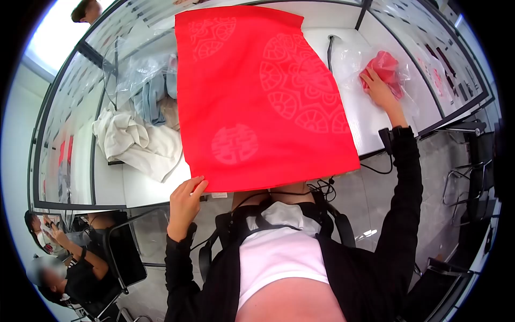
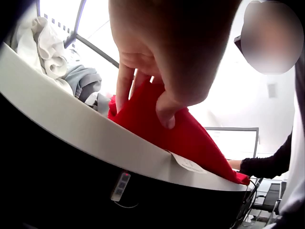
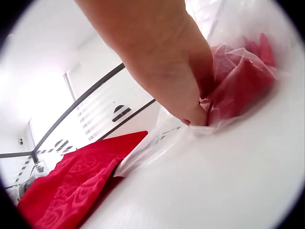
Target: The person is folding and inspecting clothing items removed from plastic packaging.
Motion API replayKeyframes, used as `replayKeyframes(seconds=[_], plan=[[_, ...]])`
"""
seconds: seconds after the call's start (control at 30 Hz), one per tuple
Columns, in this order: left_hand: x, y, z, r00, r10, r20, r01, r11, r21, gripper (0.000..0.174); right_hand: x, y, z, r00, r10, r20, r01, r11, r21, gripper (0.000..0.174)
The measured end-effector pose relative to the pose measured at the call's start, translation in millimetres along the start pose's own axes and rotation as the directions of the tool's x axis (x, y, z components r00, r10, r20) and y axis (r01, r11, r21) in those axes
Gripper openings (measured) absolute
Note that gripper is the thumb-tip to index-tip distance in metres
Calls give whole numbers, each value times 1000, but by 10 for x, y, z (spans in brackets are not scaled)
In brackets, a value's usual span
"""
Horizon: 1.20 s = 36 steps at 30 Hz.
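A large red cloth with round patterns lies spread over the white table, its near edge hanging at the front. My left hand pinches its near left corner; in the left wrist view, the thumb of the left hand lies on the near side of the red cloth, the fingers behind it. A white tag sticks out below. At the right, my right hand rests on a clear plastic bag holding red fabric. In the right wrist view, the fingertips of the right hand touch the bagged red fabric.
White cloth and grey-blue cloth lie on the left side, beside clear plastic. Low partitions enclose the table. A black cable runs behind the red cloth. Another person sits at the lower left.
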<state>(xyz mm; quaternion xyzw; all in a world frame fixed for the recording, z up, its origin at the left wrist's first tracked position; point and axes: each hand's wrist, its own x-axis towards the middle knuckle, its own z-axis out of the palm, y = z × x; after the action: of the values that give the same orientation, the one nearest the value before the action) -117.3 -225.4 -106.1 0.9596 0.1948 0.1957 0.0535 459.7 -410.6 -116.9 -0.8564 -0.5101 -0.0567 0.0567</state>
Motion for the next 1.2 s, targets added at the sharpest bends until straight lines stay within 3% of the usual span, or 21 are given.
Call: replayKeyframes(seconds=[0.1, 0.17, 0.23, 0.27, 0.3, 0.4, 0.43, 0.5, 0.63, 0.67, 0.8, 1.0, 1.2], plan=[[-23, 16, -69, 1000, 12, 14, -11, 1000, -27, 26, 31, -89, -85, 1000, 1, 19, 0, 998, -68, 46], [-42, 13, -91, 1000, 11, 22, -9, 997, -72, 25, -99, -320, -192, 973, -172, -151, 165, 985, -57, 43], [-35, -16, -93, 1000, 2, 19, 1, 990, -139, 25, -404, -716, -382, 893, -385, -234, 412, 908, 81, 47], [-17, -25, -102, 1000, 3, 4, -2, 988, -153, 25, -614, -975, -573, 931, -356, -76, 361, 879, 311, 52], [10, -31, -110, 1000, 3, -9, -5, 986, -168, 25, -804, -1089, -615, 889, -456, 44, 405, 826, 392, 62], [41, -70, -97, 1000, 17, -4, -17, 977, -212, 28, -1293, -1379, -637, 789, -602, 123, 515, 757, 402, 87], [49, -83, -91, 1000, 25, 5, -23, 974, -227, 29, -1427, -1451, -652, 801, -578, 156, 508, 794, 334, 92], [83, -104, -98, 997, 55, 44, -44, 974, -224, 35, -1596, -1499, -557, 868, -477, 138, 419, 853, 311, 83], [108, -118, -87, 995, -2, 102, 38, 935, -352, 49, -1675, -1407, -388, 909, -413, 47, 371, 857, 357, 71], [86, -148, -83, 991, 9, 133, 31, 954, -297, 54, -1673, -1397, -376, 912, -409, 23, 368, 842, 394, 70], [10, -175, -40, 988, 18, 154, 20, 970, -241, 50, -1623, -1376, -378, 922, -387, 3, 339, 811, 477, 65], [50, -115, 14, 996, 63, 65, -47, 975, -218, 47, -1581, -1368, -369, 921, -389, -19, 335, 766, 548, 64], [51, -159, 81, 996, 66, 58, -47, 958, -284, 40, -1596, -1418, -352, 934, -357, -36, 311, 755, 577, 60]])
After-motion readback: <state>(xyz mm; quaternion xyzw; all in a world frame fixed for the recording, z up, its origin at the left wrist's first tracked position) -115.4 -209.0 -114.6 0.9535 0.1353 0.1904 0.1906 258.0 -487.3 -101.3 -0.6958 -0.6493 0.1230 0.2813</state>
